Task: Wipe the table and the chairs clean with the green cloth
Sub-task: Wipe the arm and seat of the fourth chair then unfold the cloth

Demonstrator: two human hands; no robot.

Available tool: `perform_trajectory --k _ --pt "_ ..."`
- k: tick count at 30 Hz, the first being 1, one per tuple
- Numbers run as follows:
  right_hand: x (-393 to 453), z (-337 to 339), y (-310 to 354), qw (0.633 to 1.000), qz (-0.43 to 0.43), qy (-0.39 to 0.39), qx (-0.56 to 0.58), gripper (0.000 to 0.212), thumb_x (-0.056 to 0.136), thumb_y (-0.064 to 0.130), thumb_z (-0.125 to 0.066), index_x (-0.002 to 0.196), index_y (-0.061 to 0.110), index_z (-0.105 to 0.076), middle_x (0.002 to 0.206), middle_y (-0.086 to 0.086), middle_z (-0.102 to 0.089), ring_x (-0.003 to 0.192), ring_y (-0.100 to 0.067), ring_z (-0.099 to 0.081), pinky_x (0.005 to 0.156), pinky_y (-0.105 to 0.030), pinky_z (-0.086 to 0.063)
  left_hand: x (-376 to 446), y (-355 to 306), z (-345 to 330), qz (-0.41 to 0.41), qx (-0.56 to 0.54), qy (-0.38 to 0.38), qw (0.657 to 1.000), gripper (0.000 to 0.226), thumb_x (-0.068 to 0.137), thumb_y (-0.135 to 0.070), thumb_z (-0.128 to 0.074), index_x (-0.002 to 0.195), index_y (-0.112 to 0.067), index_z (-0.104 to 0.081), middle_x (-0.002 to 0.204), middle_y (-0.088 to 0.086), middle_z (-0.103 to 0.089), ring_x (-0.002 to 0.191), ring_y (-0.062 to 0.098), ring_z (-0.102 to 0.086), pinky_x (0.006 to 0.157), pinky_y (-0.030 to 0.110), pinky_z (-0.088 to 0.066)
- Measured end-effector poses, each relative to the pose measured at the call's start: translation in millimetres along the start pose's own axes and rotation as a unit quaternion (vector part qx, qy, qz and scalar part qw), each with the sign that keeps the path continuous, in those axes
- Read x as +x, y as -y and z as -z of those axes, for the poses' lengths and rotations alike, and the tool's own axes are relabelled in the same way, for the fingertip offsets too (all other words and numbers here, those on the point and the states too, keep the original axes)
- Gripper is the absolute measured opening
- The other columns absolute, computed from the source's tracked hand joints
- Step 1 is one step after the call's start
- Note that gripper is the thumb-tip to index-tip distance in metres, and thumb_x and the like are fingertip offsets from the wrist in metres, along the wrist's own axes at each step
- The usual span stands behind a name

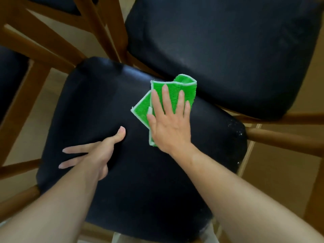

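Beige floor (273, 165) shows beneath us between brown wooden chair frames, and we lean over the dark padded seat (108, 106) of the nearest chair, with a second dark seat (228, 50) just beyond it. Our right hand (169, 120) lies flat, fingers straight and spread, pressing the folded green cloth (142, 109) onto the far part of the near seat, while our left hand (98, 155) rests open on the seat and holds nothing. The cloth looks light, soft and limp, so we judge it bunches easily and is best driven under a flat palm at its middle; the smooth seat looks slippery enough for easy gliding.
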State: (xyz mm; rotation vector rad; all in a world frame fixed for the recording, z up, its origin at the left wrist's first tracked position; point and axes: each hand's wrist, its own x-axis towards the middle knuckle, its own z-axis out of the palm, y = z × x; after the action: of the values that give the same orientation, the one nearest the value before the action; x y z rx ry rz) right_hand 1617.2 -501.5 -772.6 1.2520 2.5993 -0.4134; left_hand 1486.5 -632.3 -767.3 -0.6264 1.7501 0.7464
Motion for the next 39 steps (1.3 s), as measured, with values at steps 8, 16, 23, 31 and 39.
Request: perform_trajectory --k 8,16,23,31,39 --pt "-49 9 -118 0.934 -0.339 -0.073 0.089 0.055 0.099 0.041 -0.019 0.148 0.019 -0.030 0.151 -0.007 -0.034 0.131 -0.036 -0.035 0.108 -0.049 -0.028 -10 -1 -4 0.005 0.011 -0.005 1.000 0.056 0.058 -0.056 -0.083 0.088 -0.026 -0.045 0.097 0.002 -0.057 0.078 0.022 -0.058 0.055 0.034 -0.047" --pt "-42 -3 -38 0.942 -0.321 -0.067 0.071 0.061 0.096 0.042 -0.018 0.153 0.020 -0.023 0.159 -0.010 -0.022 0.142 -0.045 -0.020 0.112 -0.060 -0.014 -19 -5 -4 -0.011 0.020 -0.100 0.995 0.119 0.028 -0.069 -0.085 0.125 -0.038 -0.022 0.137 0.009 -0.040 0.111 0.024 -0.054 0.071 0.043 -0.055" --pt "-145 -39 33 0.997 0.055 0.058 0.012 0.059 0.095 0.046 -0.031 0.151 0.030 -0.024 0.158 0.004 -0.022 0.143 -0.035 -0.023 0.113 -0.056 -0.025 -23 -11 -11 0.040 0.098 0.022 0.994 0.054 0.067 -0.070 -0.065 0.094 -0.024 -0.059 0.119 -0.006 -0.051 0.071 0.011 -0.044 0.080 0.041 -0.021" --pt "-58 -1 -120 0.980 -0.196 -0.013 0.028 0.061 0.097 0.048 -0.019 0.154 0.028 -0.013 0.161 0.000 -0.013 0.147 -0.030 -0.013 0.113 -0.061 -0.009 -17 -8 -8 0.018 0.089 0.048 0.995 0.073 0.072 -0.065 -0.065 0.118 -0.010 -0.052 0.110 -0.005 -0.061 0.117 0.028 -0.056 0.088 0.045 -0.049" --pt "-143 -22 -40 0.911 -0.382 0.073 0.137 0.071 0.092 0.058 0.004 0.149 0.020 0.024 0.157 -0.008 0.027 0.145 -0.039 0.010 0.116 -0.061 -0.002 -23 -10 -10 0.063 0.114 -0.069 0.989 0.107 0.051 -0.074 -0.074 0.139 -0.026 -0.035 0.148 0.000 -0.035 0.131 0.026 -0.039 0.107 0.058 -0.013"
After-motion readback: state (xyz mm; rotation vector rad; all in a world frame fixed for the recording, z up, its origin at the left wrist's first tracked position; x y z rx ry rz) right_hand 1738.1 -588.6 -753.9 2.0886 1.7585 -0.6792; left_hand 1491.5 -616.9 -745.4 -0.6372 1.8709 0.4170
